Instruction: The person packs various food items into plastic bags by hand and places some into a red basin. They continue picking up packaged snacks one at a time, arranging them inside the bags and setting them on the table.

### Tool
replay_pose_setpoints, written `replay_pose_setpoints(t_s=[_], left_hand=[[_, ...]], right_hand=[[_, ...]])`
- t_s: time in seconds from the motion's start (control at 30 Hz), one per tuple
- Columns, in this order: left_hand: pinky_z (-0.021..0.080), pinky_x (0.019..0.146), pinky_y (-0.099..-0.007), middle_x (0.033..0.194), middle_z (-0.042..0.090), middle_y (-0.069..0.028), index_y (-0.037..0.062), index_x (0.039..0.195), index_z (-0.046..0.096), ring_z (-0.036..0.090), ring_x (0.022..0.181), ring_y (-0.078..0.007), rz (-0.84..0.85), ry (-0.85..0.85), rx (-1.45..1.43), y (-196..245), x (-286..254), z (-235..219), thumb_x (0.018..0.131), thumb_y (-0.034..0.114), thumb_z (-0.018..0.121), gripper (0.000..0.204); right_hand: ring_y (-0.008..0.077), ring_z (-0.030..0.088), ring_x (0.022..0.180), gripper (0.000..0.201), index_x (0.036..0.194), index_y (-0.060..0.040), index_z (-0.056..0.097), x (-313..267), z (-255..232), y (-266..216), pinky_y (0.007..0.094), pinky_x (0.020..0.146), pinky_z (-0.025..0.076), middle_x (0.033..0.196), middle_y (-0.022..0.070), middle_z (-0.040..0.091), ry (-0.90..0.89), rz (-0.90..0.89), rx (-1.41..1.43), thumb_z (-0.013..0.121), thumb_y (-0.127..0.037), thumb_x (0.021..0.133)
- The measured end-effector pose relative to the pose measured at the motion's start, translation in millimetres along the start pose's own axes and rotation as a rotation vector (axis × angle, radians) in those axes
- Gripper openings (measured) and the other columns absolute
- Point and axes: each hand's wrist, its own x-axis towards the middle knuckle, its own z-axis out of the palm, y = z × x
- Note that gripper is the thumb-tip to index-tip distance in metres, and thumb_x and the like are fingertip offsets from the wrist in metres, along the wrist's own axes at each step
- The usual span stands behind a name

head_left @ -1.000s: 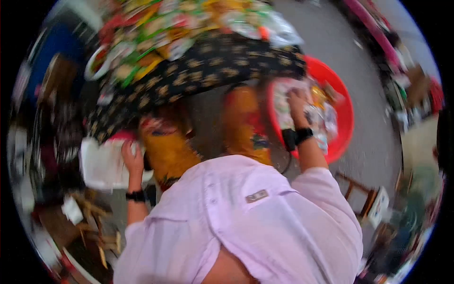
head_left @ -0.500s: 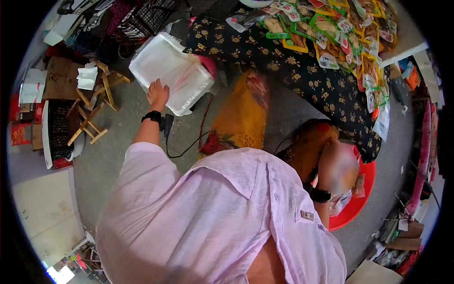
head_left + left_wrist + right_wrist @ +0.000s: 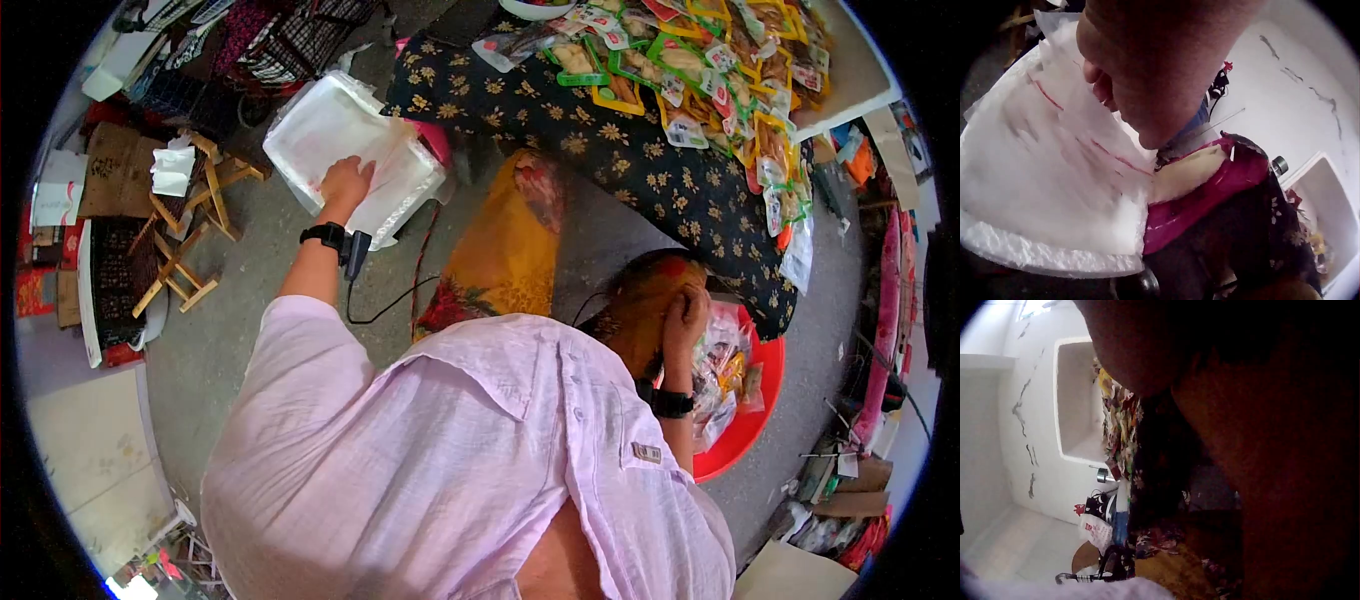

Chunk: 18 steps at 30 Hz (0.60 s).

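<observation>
The left hand point(image 3: 347, 187) is reaching over the white foam tray point(image 3: 317, 120), its fingers bending loosely at the plastic film point(image 3: 1079, 147) inside; nothing is showing in its grip, though the wrist is partly hiding the fingertips in the left wrist view. The tray is lying beyond the left end of the table point(image 3: 600, 130), sitting partly over a pink bag point(image 3: 1244, 172). The right hand point(image 3: 687, 315) is resting on the right trouser leg point(image 3: 637, 290), fingers loosely curling and holding nothing visible. A red basin point(image 3: 768, 385) with wrapped packets point(image 3: 722, 372) is standing beside that leg, near the table's right near corner. Sealed food packs point(image 3: 690, 60) are piling up toward the table's far right, some overlapping its right edge.

The tray is looking the riskier item — it is light and seemingly sitting unevenly, so a push on one rim could be enough to tip it or slide it off the bag. The loose film could be snagging on fingers and lifting the tray along with it. The black cable point(image 3: 385, 318) is looping from the left wrist — a long reach could be pulling it tight or catching it. At the right edge, overhanging packs could be slipping floorward if the cloth is being tugged by a knee.
</observation>
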Motion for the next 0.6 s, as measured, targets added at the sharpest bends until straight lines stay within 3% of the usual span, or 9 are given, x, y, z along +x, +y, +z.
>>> replay_pose_setpoints(t_s=[0.23,0.33,0.53,0.6], left_hand=[[0.042,0.071,-0.0418,0.085,0.055,-0.0200,0.0014,0.084,0.053,0.053,0.081,-0.0343,-0.042,-0.083,0.145,-16.7,21.4,11.9,0.075,0.021,0.043,0.024],[0.042,0.072,-0.0412,0.091,0.054,-0.0172,0.0043,0.090,0.052,0.052,0.085,-0.0338,-0.168,-0.146,0.152,-18.2,32.2,12.0,0.075,0.021,0.041,0.025],[0.043,0.066,-0.0393,0.083,0.055,-0.0189,0.0010,0.084,0.053,0.053,0.077,-0.0332,-0.171,0.171,-0.183,-12.0,20.5,-27.6,0.073,0.018,0.041,0.024],[0.042,0.064,-0.0376,0.079,0.056,-0.0180,0.0007,0.080,0.054,0.053,0.073,-0.0322,-0.116,0.245,-0.373,2.6,10.3,-49.4,0.072,0.017,0.043,0.021]], right_hand=[[0.0326,0.045,0.090,0.017,0.082,0.0002,0.051,0.3,-2.2,-2.8,0.0387,0.082,0.033,0.089,0.0158,0.052,0.013,0.008,-0.045,0.050,-0.001,0.065],[0.0326,0.045,0.090,0.017,0.081,0.0000,0.051,0.3,-2.6,-3.4,0.0385,0.082,0.033,0.089,0.0156,0.052,0.022,0.001,-0.020,0.050,-0.001,0.065],[0.0336,0.044,0.091,0.017,0.081,0.0007,0.051,0.5,-1.7,-1.4,0.0380,0.082,0.034,0.090,0.0166,0.051,0.013,-0.004,-0.013,0.049,0.000,0.064],[0.0292,0.048,0.085,0.014,0.082,0.0001,0.050,3.6,-4.0,-3.1,0.0344,0.077,0.037,0.087,0.0142,0.053,0.030,-0.012,-0.014,0.048,0.001,0.068]])
